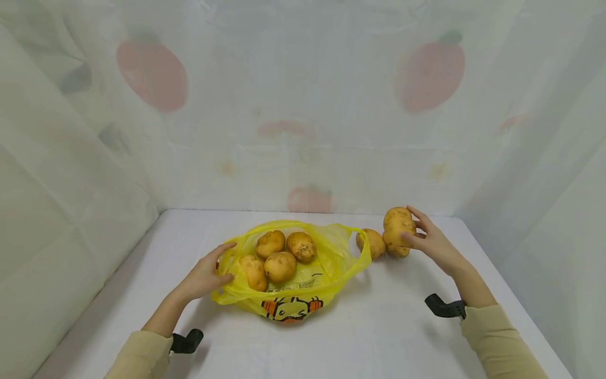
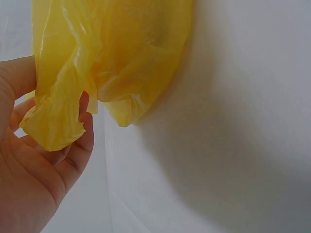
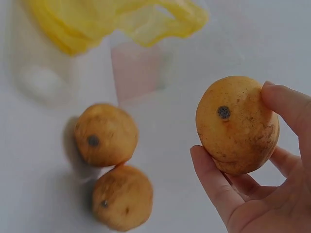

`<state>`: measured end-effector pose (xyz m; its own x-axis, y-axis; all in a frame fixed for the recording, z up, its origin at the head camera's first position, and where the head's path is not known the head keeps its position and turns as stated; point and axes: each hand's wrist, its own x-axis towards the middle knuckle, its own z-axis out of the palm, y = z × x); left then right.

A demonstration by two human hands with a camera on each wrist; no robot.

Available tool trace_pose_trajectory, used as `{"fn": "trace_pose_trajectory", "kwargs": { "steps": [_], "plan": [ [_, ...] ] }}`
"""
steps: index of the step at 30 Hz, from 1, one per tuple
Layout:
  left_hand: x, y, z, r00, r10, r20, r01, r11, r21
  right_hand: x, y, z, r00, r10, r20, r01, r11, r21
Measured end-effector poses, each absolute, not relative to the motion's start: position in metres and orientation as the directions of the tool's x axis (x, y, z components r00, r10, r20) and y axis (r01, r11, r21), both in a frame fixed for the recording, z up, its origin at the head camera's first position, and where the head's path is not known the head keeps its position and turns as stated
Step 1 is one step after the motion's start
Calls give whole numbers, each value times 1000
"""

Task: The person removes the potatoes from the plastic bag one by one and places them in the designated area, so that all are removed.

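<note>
A yellow plastic bag (image 1: pixel 331 247) lies with its mouth spread open, and several potatoes (image 1: pixel 280 267) sit inside. My left hand (image 1: pixel 204 273) holds the bag's left edge; in the left wrist view a fold of yellow plastic (image 2: pixel 58 116) hangs between the thumb and curled fingers. Over on the right, my right hand (image 1: pixel 433 242) grips a potato (image 3: pixel 238 124) between thumb and fingers, raised above the table. Two other potatoes lie on the table beneath it: one potato (image 3: pixel 107 135) nearer the bag, and another potato (image 3: pixel 123 198) touching it, partly covered by the held one in the head view.
The white table (image 1: pixel 379 326) is enclosed by pale curtains (image 1: pixel 303 105) printed with red fruit, at the back and both sides. A bag handle loop (image 1: pixel 362 247) reaches toward the loose potatoes. Black wrist mounts (image 1: pixel 445 307) stick out from both forearms.
</note>
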<state>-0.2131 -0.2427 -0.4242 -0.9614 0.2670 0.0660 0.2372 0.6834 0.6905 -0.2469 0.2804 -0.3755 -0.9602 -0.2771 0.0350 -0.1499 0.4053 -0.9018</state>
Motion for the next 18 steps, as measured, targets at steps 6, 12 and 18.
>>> {"fn": "trace_pose_trajectory", "kwargs": {
  "steps": [6, 12, 18],
  "plan": [
    [-214, -244, -425, -963, 263, 65, 235, 693, 681, -252, 298, -389, -975, -222, 9, -108, 440, -891],
    [-214, -246, -425, -966, 255, 52, 221, 700, 679, -257, 310, -400, -986, -165, -38, -41, 448, -893],
    [-213, -246, -426, -967, 251, 49, 217, 702, 678, -262, 320, -411, -990, -128, -64, -2, 456, -890]
  ]
}}
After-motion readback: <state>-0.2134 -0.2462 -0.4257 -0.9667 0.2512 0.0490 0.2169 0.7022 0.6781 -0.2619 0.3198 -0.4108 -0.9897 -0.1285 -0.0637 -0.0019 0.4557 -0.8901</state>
